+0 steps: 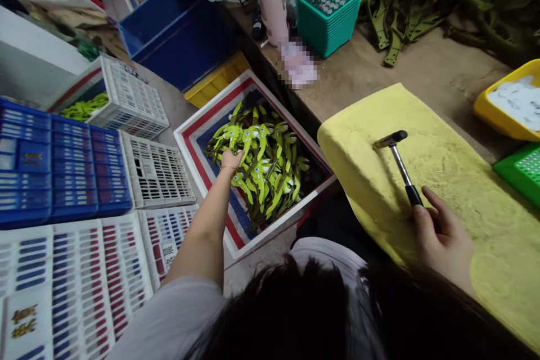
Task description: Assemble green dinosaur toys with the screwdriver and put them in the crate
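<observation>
My left hand (pixel 232 160) reaches into a white foam box (pixel 253 236) lined with red and blue and rests on a heap of yellow-green straps with small white parts (pixel 261 163). Its fingers are buried among the straps, so any grip is hidden. My right hand (pixel 441 233) is wrapped around the black grip of a small steel hammer (pixel 400 166). The hammer's head points up and away, over a worn yellow foam pad (pixel 426 149).
Stacked blue and white plastic crates (pixel 63 180) fill the left side. A co-worker's hand (pixel 297 64) in a pink sleeve rests on the wooden bench (pixel 367 62), near a teal crate of small metal parts (pixel 328 11). A yellow tray (pixel 510 104) holds white pieces.
</observation>
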Available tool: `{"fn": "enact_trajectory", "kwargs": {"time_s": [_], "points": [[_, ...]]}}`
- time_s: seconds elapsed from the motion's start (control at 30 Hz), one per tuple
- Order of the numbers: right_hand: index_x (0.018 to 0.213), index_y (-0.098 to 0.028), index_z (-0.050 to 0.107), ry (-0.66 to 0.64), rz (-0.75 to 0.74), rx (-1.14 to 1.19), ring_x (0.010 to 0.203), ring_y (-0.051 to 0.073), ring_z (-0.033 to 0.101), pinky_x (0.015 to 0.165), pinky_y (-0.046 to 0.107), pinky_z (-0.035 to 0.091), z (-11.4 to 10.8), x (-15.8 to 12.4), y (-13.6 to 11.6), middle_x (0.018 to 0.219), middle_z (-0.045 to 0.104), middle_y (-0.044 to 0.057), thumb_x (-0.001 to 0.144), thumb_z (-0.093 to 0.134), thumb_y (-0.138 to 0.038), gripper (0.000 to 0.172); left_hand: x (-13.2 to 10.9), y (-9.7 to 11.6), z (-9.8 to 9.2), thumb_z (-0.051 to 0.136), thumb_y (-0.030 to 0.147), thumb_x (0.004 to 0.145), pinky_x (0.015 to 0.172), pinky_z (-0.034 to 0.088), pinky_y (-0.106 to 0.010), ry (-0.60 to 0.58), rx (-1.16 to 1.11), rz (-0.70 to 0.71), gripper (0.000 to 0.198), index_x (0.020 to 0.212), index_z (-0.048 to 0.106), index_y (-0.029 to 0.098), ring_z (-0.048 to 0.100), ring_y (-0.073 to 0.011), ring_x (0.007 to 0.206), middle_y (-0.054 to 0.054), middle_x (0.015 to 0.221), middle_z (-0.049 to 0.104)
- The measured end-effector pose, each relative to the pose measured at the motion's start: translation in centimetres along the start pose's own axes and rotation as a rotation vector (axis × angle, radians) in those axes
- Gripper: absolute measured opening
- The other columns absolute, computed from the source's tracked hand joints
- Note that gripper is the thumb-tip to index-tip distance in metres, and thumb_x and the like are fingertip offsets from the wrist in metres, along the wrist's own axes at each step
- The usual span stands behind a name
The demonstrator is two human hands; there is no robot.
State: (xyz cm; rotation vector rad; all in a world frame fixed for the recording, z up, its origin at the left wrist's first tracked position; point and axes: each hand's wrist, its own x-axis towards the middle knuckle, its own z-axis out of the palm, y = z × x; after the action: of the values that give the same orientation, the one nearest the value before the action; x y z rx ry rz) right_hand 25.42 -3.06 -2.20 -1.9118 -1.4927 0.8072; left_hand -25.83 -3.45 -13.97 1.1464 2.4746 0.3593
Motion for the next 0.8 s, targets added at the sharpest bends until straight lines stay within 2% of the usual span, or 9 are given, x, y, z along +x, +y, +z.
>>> {"fn": "enact_trajectory", "kwargs": {"time_s": [0.1, 0.17, 0.3, 0.37, 0.5, 0.6, 0.67, 0.73, 0.8], "points": [[0.121, -0.022, 0.066, 0.046, 0.051, 0.027, 0.066, 0.025, 0.067, 0.053, 0.037, 0.053, 0.3, 0.4, -1.0, 0.081, 0.072, 0.014, 0.076, 0.064, -0.05, 0.052, -1.4, 1.8, 1.0, 0.058, 0.037, 0.094, 0.091, 0.054, -0.043, -0.081, 0.058, -0.022, 0.036, 0.123, 0.057, 0.017, 0.061, -0.0218, 0.107, -0.01, 0.125, 0.059], [0.122, -0.019, 0.065, 0.094, -0.003, -0.02, 0.076, 0.027, 0.069, 0.063, 0.041, 0.056, 0.7, 1.1, -1.8, 0.092, 0.073, 0.017, 0.08, 0.06, -0.048, 0.051, -3.5, 3.7, 2.5, 0.058, 0.037, 0.093, 0.09, 0.054, -0.043, -0.169, 0.07, 0.058, 0.036, 0.123, 0.057, 0.016, 0.061, -0.0217, 0.106, -0.01, 0.123, 0.059], [0.127, -0.015, 0.061, 0.023, -0.388, -0.177, 0.107, 0.031, 0.064, 0.093, 0.053, 0.051, 1.7, 2.6, -3.1, 0.117, 0.066, 0.02, 0.088, 0.052, -0.041, 0.047, -9.0, 8.8, 5.5, 0.058, 0.036, 0.094, 0.089, 0.055, -0.041, -0.365, 0.056, 0.359, 0.032, 0.117, 0.06, 0.015, 0.063, -0.0196, 0.101, -0.009, 0.116, 0.063], [0.122, -0.017, 0.063, -0.01, -0.575, -0.205, 0.115, 0.032, 0.059, 0.097, 0.056, 0.049, 1.8, 2.4, -3.0, 0.126, 0.06, 0.02, 0.088, 0.055, -0.039, 0.041, -11.6, 11.7, 6.5, 0.06, 0.033, 0.092, 0.094, 0.053, -0.039, -0.433, 0.049, 0.53, 0.028, 0.112, 0.064, 0.015, 0.065, -0.0202, 0.102, -0.01, 0.111, 0.068], [0.116, -0.021, 0.064, 0.151, -0.65, -0.066, 0.114, 0.026, 0.061, 0.096, 0.048, 0.053, -0.5, -0.5, 0.6, 0.123, 0.059, 0.016, 0.087, 0.06, -0.029, 0.03, -16.4, 18.1, 7.6, 0.06, 0.031, 0.09, 0.1, 0.051, -0.039, -0.526, 0.067, 0.855, 0.026, 0.111, 0.065, 0.017, 0.065, -0.0234, 0.109, -0.012, 0.113, 0.07], [0.111, -0.022, 0.066, 0.392, -0.526, -0.07, 0.104, 0.023, 0.066, 0.093, 0.044, 0.054, -4.4, -4.3, 6.6, 0.113, 0.065, 0.011, 0.085, 0.062, -0.021, 0.027, -21.0, 23.5, 8.4, 0.055, 0.032, 0.093, 0.102, 0.05, -0.039, -0.66, 0.078, 1.15, 0.028, 0.116, 0.062, 0.017, 0.064, -0.0233, 0.112, -0.012, 0.115, 0.069], [0.104, -0.021, 0.067, 0.634, -0.344, -0.132, 0.099, 0.024, 0.067, 0.091, 0.044, 0.055, -8.0, -7.8, 11.4, 0.104, 0.068, 0.01, 0.084, 0.062, -0.023, 0.021, -24.8, 26.6, 8.6, 0.049, 0.034, 0.096, 0.101, 0.051, -0.039, -0.779, 0.069, 1.399, 0.031, 0.118, 0.06, 0.015, 0.065, -0.023, 0.111, -0.013, 0.115, 0.07], [0.102, -0.02, 0.066, 0.955, -0.041, -0.203, 0.095, 0.025, 0.068, 0.089, 0.043, 0.056, -12.5, -12.4, 16.4, 0.1, 0.068, 0.011, 0.086, 0.061, -0.03, 0.02, -28.3, 29.1, 8.5, 0.046, 0.034, 0.098, 0.095, 0.055, -0.035, -0.821, 0.005, 1.704, 0.032, 0.12, 0.06, 0.016, 0.067, -0.0212, 0.106, -0.012, 0.112, 0.071], [0.114, -0.018, 0.059, 1.294, 0.401, -0.218, 0.09, 0.022, 0.068, 0.082, 0.037, 0.058, -17.3, -18.4, 21.2, 0.108, 0.064, 0.015, 0.09, 0.053, -0.039, 0.033, -30.6, 31.7, 8.8, 0.048, 0.03, 0.097, 0.089, 0.057, -0.032, -0.853, -0.08, 1.917, 0.029, 0.121, 0.059, 0.019, 0.069, -0.0192, 0.098, -0.009, 0.107, 0.073]]}}
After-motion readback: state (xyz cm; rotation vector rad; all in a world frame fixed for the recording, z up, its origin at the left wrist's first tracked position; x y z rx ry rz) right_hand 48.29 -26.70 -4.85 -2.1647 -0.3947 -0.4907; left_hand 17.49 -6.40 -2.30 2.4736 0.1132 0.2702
